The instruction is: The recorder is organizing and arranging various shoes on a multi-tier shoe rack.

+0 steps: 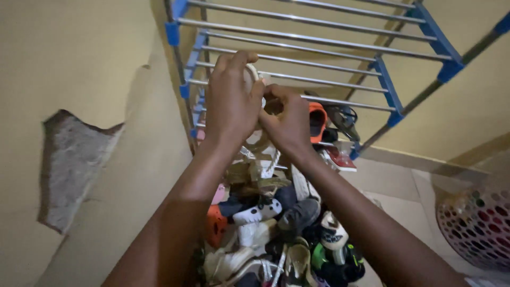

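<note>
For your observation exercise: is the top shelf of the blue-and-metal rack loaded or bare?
Bare: the top shelf shows only metal bars, with wall visible between them. The shoes lie heaped on the floor below.

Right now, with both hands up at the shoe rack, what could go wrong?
1. Both hands, left and right, grip a pale shoe at the rack's thin bars; it might slip through a gap.
2. The shoe pile lies directly beneath, so a dropped shoe could get lost in it, and it could trip the feet.
3. The rack looks light; pulling on it may tip it.
</note>
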